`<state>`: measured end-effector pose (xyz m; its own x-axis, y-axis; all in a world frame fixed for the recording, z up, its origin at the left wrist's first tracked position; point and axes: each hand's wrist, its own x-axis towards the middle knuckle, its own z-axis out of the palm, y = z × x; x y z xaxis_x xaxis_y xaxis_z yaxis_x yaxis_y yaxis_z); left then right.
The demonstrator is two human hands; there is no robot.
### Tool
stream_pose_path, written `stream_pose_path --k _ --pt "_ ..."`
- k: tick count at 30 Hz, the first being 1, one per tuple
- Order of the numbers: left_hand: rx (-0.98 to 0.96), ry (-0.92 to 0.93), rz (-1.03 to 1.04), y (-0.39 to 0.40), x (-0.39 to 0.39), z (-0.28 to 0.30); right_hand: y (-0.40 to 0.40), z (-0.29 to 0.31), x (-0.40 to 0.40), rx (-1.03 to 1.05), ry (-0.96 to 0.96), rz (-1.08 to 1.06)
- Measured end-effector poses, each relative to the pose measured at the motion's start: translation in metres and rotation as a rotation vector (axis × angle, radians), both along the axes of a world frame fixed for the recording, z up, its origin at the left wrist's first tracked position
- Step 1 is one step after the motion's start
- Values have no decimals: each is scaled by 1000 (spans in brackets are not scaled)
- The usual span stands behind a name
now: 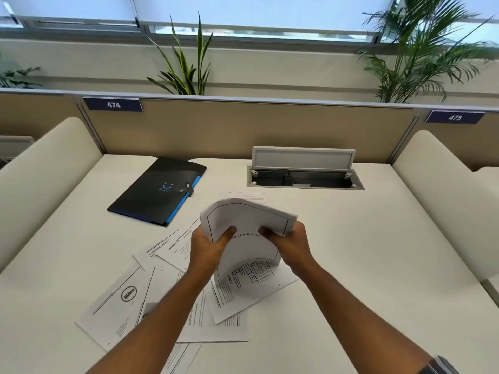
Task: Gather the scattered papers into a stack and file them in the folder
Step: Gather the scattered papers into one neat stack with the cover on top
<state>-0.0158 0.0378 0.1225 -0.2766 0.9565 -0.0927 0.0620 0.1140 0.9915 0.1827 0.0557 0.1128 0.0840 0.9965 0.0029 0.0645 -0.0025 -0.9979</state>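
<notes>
Gripping a bent sheaf of papers [247, 225] above the white desk [364, 252]: left hand [208, 247] clamped on the sheaf's left edge, thumb lying over the top sheet, fingers hidden beneath; right hand [290, 242] clamped on the right edge, thumb likewise on top; sheaf held between the two hands, arched upward at its far side, lower corner drooping toward the desk; top sheet read "BIBLIOGRAPHY" inside a ruled border. Lying loose under and to the left of the hands: scattered sheets [121, 306], overlapping, flat on the desk, one with a round emblem, one with a block diagram [253, 273] directly beneath the held sheaf. Resting closed at the far left of the hands, well apart from the sheaf: black folder [154, 190] with blue edging. Noted beyond the sheaf: open cable hatch [303, 174], lid raised; partition labels 474 [113, 105] and 475 [455, 117].
</notes>
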Motion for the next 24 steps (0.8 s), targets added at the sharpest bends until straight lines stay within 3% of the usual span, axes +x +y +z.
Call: stream_pose_path --k 5,10,13,15,17,19,21,24 --pt "51 -31 25 2 -9 -9 -1 2 2 79 55 -29" --pt "-84 7 -55 -8 3 -42 -13 -31 -6 -60 -178 -75" --pt "-107 79 -73 -8 0 -56 -11 -35 -5 -66 -174 -127" --pt "-95 160 -79 -9 -5 -62 -7 -33 2 -97 -26 -195" --pt "-135 144 20 -12 -12 -66 -5 -28 7 -139 252 -287" --pt "-207 3 72 -14 -16 -70 -4 -25 8 -187 523 -329" --pt "-261 -145 -11 -12 -14 -70 -7 -24 4 -306 744 -316" --pt "-216 -293 -18 -5 -7 -60 -19 -28 -7 -419 842 -221"
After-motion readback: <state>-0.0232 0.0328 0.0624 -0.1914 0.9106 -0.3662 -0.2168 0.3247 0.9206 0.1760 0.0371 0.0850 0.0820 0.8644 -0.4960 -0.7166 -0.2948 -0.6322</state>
